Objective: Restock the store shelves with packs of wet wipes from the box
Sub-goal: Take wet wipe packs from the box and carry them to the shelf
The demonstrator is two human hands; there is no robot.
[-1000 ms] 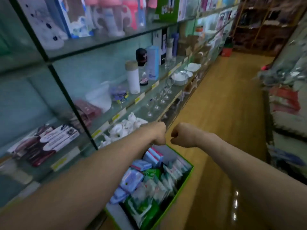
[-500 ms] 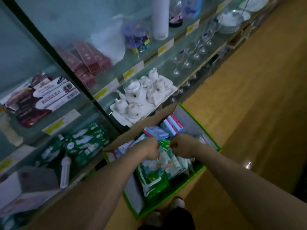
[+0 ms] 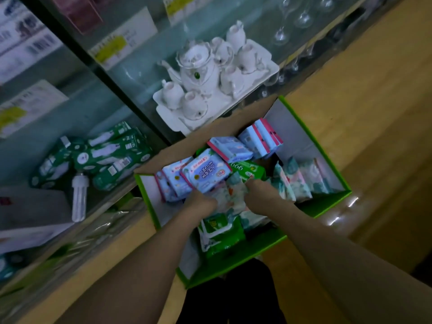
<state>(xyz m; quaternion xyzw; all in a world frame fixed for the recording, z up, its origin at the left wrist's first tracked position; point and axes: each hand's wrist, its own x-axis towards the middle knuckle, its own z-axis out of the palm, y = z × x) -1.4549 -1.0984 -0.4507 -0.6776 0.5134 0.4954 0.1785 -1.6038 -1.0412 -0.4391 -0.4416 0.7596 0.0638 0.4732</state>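
Note:
An open green box (image 3: 332,199) on the floor holds several wet wipe packs: blue ones (image 3: 205,174), pink-edged ones (image 3: 264,139) and green ones (image 3: 219,237). Both my hands are down inside it. My left hand (image 3: 201,203) and my right hand (image 3: 259,191) grip the two sides of a pale floral wipe pack (image 3: 231,195) in the middle of the box. My fingers are buried among the packs. Green wipe packs (image 3: 102,157) lie on the low glass shelf to the left.
A white tea set on a tray (image 3: 210,73) stands on the glass shelf just behind the box, with stemmed glasses (image 3: 301,17) farther right. A white bulb (image 3: 79,197) and a grey carton (image 3: 30,206) lie on the low shelf. Wooden floor (image 3: 374,113) spreads to the right.
My view tilted down from the aisle to the box. Both hands went from closed fists above the box down into it and took hold of the floral pack.

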